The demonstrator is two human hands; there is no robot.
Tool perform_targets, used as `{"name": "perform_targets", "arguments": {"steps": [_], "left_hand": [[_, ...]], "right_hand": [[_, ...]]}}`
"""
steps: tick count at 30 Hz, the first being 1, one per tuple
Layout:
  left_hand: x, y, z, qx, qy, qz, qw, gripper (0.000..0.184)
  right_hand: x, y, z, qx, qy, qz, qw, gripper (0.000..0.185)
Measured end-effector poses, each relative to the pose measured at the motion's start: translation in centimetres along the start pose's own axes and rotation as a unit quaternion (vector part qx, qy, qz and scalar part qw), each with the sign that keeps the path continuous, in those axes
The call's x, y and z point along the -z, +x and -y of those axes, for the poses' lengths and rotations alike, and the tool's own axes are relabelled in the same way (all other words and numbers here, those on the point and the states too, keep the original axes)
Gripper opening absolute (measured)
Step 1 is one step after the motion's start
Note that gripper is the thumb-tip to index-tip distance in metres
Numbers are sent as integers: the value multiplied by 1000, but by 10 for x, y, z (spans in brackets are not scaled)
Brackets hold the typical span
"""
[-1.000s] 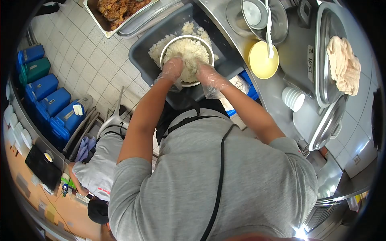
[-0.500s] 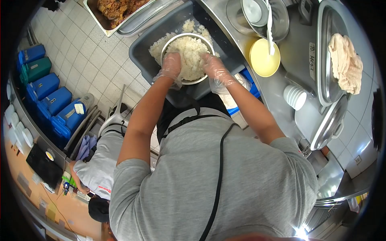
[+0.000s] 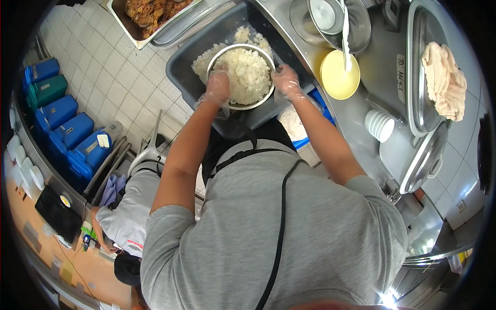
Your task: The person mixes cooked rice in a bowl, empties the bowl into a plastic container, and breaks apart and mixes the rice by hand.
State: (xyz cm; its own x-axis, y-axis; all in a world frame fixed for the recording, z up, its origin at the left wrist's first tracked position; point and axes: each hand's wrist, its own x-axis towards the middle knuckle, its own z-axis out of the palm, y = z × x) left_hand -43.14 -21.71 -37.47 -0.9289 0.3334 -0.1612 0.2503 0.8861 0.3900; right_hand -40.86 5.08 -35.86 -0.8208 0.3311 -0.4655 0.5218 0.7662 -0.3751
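Observation:
A round metal bowl (image 3: 208,63) heaped with white rice (image 3: 249,72) sits in a grey plastic tub (image 3: 181,70). My left hand (image 3: 218,87), in a clear plastic glove, lies across the bowl's left rim, closed on it, with its fingertips by the rice. At the right rim, my gloved right hand (image 3: 286,81) is closed, its curled fingers against the bowl's edge. The undersides of both hands are hidden. More loose rice (image 3: 243,34) lies in the tub behind and left of the bowl.
On the steel counter (image 3: 343,121) at right stand a yellow bowl (image 3: 338,82), stacked white cups (image 3: 380,125) and metal bowls (image 3: 366,28). A tray of cooked food (image 3: 150,20) is at upper left. Another person in a grey shirt (image 3: 132,206) is at lower left, near blue bins (image 3: 72,132).
My right hand has drawn out of the rice and moved right to the bowl's rim. My left hand has shifted slightly left and down. The bowl has stayed in place.

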Motion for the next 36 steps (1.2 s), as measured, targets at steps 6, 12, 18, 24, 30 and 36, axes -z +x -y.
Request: {"name": "perform_targets", "arguments": {"steps": [6,12,18,24,30,36], "left_hand": [[6,14,8,-14,44,170,984,42],[-1,-4,-3,-11,115,0,993,48],[2,-5,1,65,-35,151,986,67],[1,-28,-23,-5,145,176,974,70],[65,-44,-40,110,-213,2,971,59],[109,-36,-20,216,-255,-175,926,45]], "right_hand": [[-22,17,-11,-60,1,111,992,41],[-24,31,-20,-55,15,168,984,40],[-52,37,-38,-58,230,201,950,45],[-28,11,-8,-28,313,212,926,34],[-36,5,-10,-16,406,193,893,29],[38,-41,37,-104,426,190,878,29]]}}
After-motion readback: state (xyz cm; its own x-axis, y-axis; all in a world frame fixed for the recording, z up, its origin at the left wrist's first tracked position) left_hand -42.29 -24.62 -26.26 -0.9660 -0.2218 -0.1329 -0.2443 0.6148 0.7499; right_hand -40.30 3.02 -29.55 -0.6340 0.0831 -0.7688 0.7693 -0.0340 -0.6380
